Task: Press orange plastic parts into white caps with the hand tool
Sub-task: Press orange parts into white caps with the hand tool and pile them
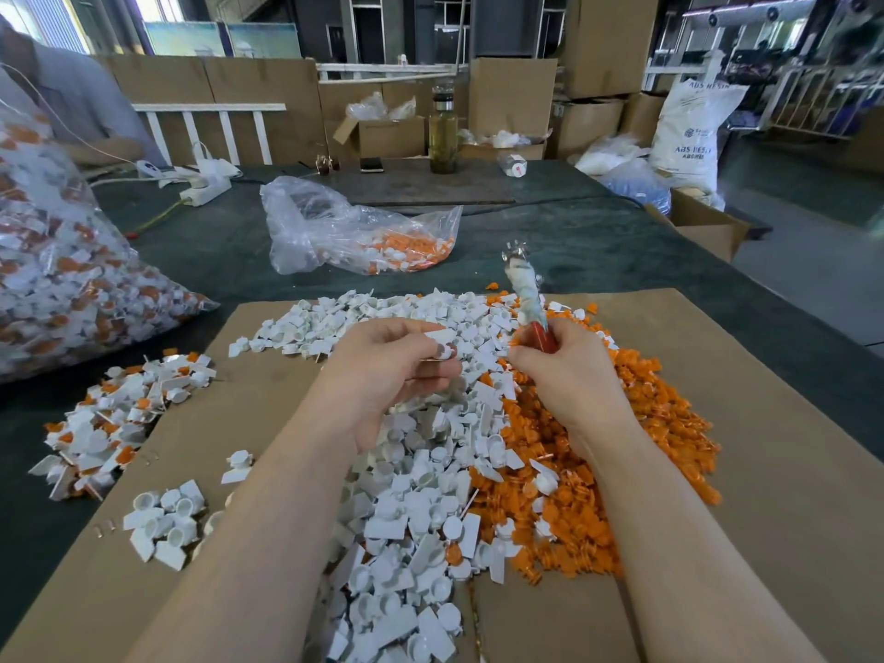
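Our left hand (382, 370) pinches a white cap (442, 344) above the heap of white caps (421, 471); our right hand (569, 375) grips the hand tool (528, 299) by its red handle, tip toward twelve o'clock. Orange parts (598, 471) lie heaped at three o'clock. Caps look light, stiff and slippery; we judge a rim pinch best. A clear bag (335, 232) at twelve o'clock holds orange-and-white pieces; another bag (62, 260) at nine bulges with the same.

Two hands: left hand (382, 370), right hand (564, 375). One tool (526, 299) in the right, one cap (442, 344) in the left. Two bags: one (344, 232) beyond the hands, one (71, 260) far left. Caps and orange parts beneath: too many to count.
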`<state>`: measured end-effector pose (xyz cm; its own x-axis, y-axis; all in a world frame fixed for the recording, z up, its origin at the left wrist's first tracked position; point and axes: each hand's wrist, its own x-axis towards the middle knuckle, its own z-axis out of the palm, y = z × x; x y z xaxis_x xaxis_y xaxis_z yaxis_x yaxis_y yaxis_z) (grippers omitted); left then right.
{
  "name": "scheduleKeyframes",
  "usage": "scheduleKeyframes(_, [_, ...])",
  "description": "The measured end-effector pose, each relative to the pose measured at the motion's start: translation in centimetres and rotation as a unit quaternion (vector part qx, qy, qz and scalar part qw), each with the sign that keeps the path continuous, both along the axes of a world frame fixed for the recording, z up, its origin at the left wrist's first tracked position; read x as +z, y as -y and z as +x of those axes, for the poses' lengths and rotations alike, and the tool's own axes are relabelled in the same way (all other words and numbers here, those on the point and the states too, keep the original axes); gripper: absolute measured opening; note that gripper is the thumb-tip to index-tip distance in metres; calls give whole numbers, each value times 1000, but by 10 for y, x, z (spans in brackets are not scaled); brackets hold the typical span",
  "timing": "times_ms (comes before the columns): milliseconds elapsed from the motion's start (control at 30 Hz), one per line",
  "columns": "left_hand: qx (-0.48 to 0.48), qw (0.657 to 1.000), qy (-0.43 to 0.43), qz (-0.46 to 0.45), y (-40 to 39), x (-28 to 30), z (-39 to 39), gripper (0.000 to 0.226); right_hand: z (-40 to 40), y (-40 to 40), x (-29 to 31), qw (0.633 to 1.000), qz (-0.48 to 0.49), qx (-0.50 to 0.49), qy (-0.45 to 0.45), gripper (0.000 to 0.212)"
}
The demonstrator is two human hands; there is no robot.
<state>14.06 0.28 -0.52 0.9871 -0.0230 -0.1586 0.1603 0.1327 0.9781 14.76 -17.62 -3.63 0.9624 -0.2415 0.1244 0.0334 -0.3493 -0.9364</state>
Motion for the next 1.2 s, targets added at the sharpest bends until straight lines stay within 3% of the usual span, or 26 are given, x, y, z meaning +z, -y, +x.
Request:
scheduleKeyframes(200, [-20, 999, 21, 14, 3, -1, -3, 7, -3, -5, 4, 996, 84, 16, 32, 13])
scheduleKeyframes(400, [30, 997, 56, 38, 4, -6, 0, 5, -6, -10, 7, 987, 135, 50, 67, 11])
scheduleKeyframes(600, [60, 997, 51, -24, 11, -5, -2, 11, -7, -12, 7, 987, 109, 65, 98, 13])
scheduleKeyframes(800, [92, 993, 71, -27, 16, -2, -7, 8, -12, -20, 9, 985, 45, 102, 133, 17])
scheduleKeyframes(1200, [119, 979, 138, 93, 22, -3, -10, 9, -15, -28, 9, 974, -48, 8, 221, 15])
